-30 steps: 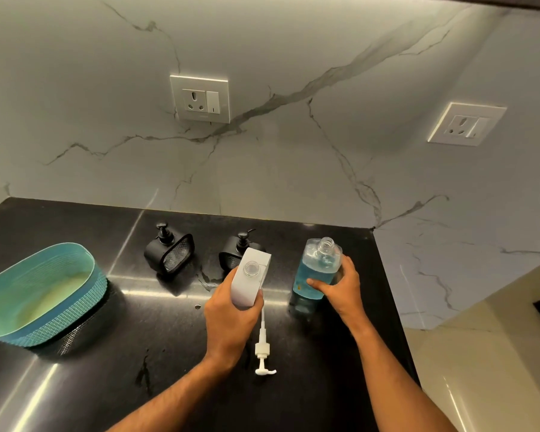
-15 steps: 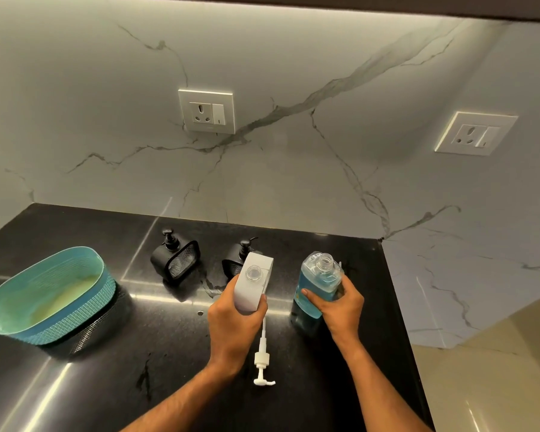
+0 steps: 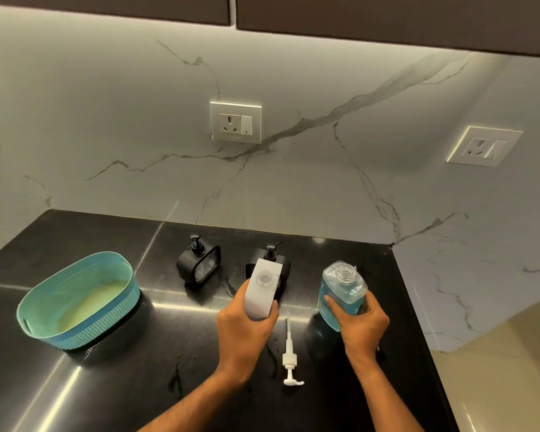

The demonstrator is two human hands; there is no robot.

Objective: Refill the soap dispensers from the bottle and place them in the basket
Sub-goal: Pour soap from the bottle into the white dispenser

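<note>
My left hand (image 3: 243,335) grips a white soap dispenser (image 3: 261,289) whose round neck is uncapped and faces up. Its white pump (image 3: 290,360) lies flat on the black counter between my hands. My right hand (image 3: 360,325) holds a clear bottle of blue soap (image 3: 340,289), cap off, lifted slightly and tilted a little toward the dispenser. Two black dispensers stand behind: one (image 3: 198,263) in plain sight, the other (image 3: 273,255) partly hidden by the white one. A turquoise basket (image 3: 75,307) sits at the left with nothing in it.
The black counter (image 3: 138,385) ends at a marble backsplash behind and a marble side wall on the right. Its right edge drops off near my right arm. Two wall sockets (image 3: 235,122) (image 3: 483,146) are above. Dark smears mark the counter near the pump.
The camera view tilted up, showing cabinets above. The blue soap bottle has risen slightly off the counter in my right hand. My left hand keeps the white dispenser in about the same place.
</note>
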